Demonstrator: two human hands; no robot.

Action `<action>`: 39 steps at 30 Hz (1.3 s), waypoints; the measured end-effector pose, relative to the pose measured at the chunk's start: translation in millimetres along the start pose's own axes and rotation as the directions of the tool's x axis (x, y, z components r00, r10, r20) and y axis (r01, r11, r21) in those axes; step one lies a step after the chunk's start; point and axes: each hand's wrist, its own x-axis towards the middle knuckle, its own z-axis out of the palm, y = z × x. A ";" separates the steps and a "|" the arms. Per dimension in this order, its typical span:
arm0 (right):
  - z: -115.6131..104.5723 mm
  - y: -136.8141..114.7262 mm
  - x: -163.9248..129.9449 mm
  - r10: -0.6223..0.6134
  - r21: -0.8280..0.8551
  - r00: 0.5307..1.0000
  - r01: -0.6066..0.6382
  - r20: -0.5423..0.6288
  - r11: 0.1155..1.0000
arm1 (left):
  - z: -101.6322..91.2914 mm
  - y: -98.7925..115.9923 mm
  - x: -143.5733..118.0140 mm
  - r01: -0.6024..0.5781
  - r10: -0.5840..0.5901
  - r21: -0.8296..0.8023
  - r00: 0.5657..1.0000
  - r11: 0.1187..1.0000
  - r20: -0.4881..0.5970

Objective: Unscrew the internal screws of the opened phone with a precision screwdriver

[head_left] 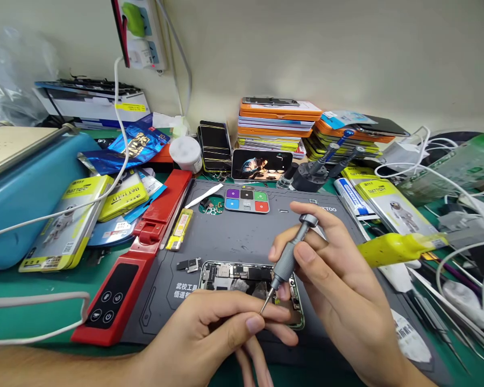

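**Above a grey work mat (210, 236), a slim screwdriver (286, 260) is steadied at both ends**

Most of the bench's middle is covered by the mat, probably so that small parts can be laid on one plain surface. Along its left edge a long red device (147, 244) is set, where the central space is left free. From the right, the right hand (342, 290) is brought in, and from the lower left, the left hand (201, 333); they meet over an opened phone (246, 282), which lies with its inside facing up, partly hidden by the fingers. Behind, a lit phone (262, 164) is propped upright, perhaps so that its screen can be seen. Near it, a tool stand (308, 176) is kept within reach.

By the right hand the screwdriver is held at a slant, its handle gripped between thumb and fingers. Its tip is pinched narrowly between left thumb and index finger, seemingly for control; whether a screw is held there cannot be told. Beside the opened phone, apart from it, a small metal part (189, 264) is laid.
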 end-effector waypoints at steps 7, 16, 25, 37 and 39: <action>1.2 -0.2 0.6 0.013 0.011 1.000 -0.013 0.002 1.000 | 1.7 2.1 0.6 0.030 -0.030 -0.007 0.999 1.000 -0.018; -2.6 -1.2 0.6 0.036 0.017 0.998 -0.037 0.053 0.999 | -2.3 0.8 -0.1 -0.031 0.031 0.023 0.999 0.999 0.030; -2.4 -0.6 -0.6 0.015 0.004 0.999 -0.015 0.036 1.000 | -1.4 1.5 -1.9 0.002 -0.001 0.052 1.000 0.999 -0.012; -2.6 -1.8 -1.6 0.038 0.027 0.998 -0.039 0.056 0.999 | -2.0 1.6 1.6 0.022 -0.022 0.016 1.000 1.000 -0.003; -2.8 -1.6 -1.3 0.042 0.033 0.997 -0.044 0.057 0.998 | -1.0 2.2 0.9 0.027 -0.026 0.023 1.000 0.999 -0.014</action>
